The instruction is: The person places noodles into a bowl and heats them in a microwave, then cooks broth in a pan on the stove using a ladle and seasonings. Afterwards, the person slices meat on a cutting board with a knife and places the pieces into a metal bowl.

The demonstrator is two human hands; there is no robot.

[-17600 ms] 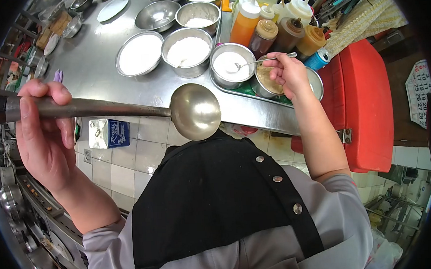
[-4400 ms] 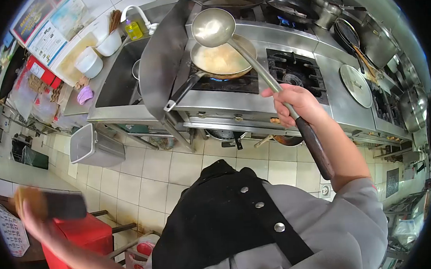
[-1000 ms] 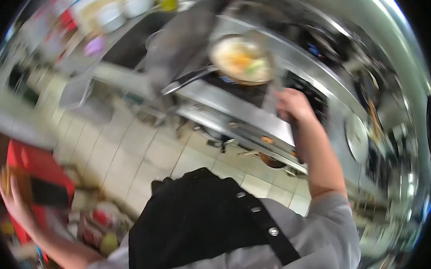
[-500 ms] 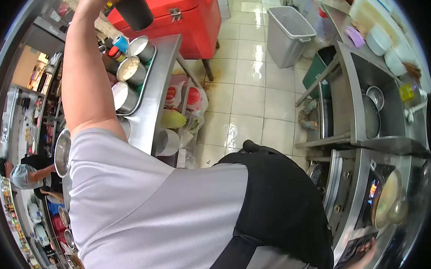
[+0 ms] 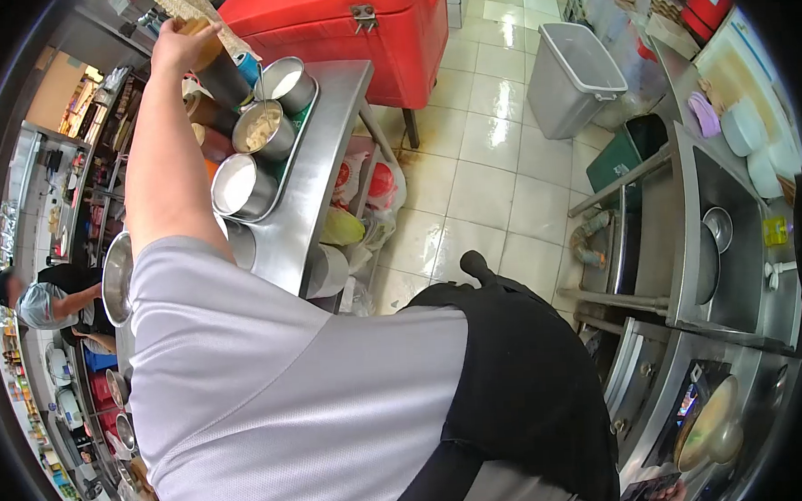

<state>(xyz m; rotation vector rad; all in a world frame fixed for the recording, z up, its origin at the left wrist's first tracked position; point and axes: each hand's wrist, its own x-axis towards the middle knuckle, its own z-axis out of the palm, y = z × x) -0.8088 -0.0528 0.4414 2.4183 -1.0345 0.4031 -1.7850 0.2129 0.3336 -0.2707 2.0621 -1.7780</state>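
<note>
Left hand point(image 5: 187, 46): arm stretched forward, fingers closed around upper part of sauce bottle point(image 5: 220, 77), at far end of steel table point(image 5: 328, 164). Blue can point(image 5: 246, 71) and steel pots point(image 5: 278, 150) crowd it; red cooler point(image 5: 346, 58) beyond. Right hand point(image 5: 675, 496): low, largely cut off, grip cannot be told; ladle point(image 5: 727, 444) at frying pan point(image 5: 713, 411).
</note>
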